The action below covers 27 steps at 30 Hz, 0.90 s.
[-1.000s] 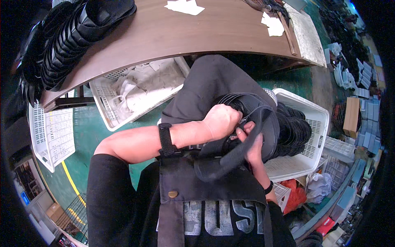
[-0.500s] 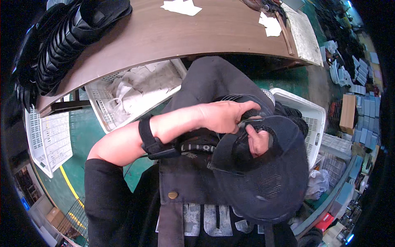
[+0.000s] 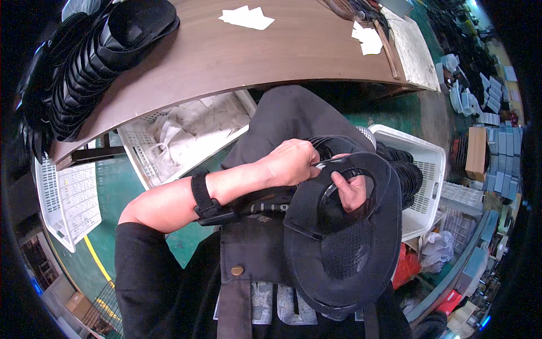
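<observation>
**Two hands hold a black hat over the lap, below a wooden table**

A seated person looks down at a black mesh brimmed hat (image 3: 341, 248) held close to the chest, crown opening facing up. The brown table (image 3: 237, 53) curves across the far side, its near edge just beyond the knees. A white basket (image 3: 420, 169) of stacked black hats stands just right of the hands, and a white crate (image 3: 147, 155) with crumpled paper sits under the table at left, so free room is tight.

The left hand (image 3: 293, 161) reaches across from the left, forearm level, fingers closed on the hat's far rim. The right hand (image 3: 350, 189) sits inside the crown, thumb pinching its inner edge.

Against half a second earlier, the hat sits a little lower and its opening is wider to view; a second ago it was held edge-on.

A stack of black hats (image 3: 96, 62) lies on the table's far left.
</observation>
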Tool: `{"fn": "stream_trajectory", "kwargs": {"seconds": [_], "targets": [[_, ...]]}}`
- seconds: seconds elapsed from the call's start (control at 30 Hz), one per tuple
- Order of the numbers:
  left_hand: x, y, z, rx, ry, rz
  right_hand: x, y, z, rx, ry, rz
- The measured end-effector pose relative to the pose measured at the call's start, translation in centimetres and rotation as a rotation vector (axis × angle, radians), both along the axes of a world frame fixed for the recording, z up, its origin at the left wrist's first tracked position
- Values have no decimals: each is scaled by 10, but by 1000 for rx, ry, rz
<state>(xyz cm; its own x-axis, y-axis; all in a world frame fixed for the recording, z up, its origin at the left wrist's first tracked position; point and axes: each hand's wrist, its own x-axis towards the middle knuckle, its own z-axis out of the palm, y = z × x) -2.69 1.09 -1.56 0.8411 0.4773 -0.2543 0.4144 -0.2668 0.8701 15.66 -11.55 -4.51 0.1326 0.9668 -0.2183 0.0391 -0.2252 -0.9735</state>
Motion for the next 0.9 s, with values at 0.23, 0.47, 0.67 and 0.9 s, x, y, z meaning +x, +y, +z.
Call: {"fn": "stream_trajectory", "kwargs": {"seconds": [0.23,0.47,0.67,0.9], "targets": [[3,-22,-15,155,-20,71,-1,-9,-24,22,42,-76],[13,-27,-33,112,-181,68,-9,-8,-20,-5,423,-219],[-18,13,12,380,-152,-170,3,14,13,-185,421,-148],[-10,11,22,1232,-624,-383,19,26,-16,-38,394,187]]}}
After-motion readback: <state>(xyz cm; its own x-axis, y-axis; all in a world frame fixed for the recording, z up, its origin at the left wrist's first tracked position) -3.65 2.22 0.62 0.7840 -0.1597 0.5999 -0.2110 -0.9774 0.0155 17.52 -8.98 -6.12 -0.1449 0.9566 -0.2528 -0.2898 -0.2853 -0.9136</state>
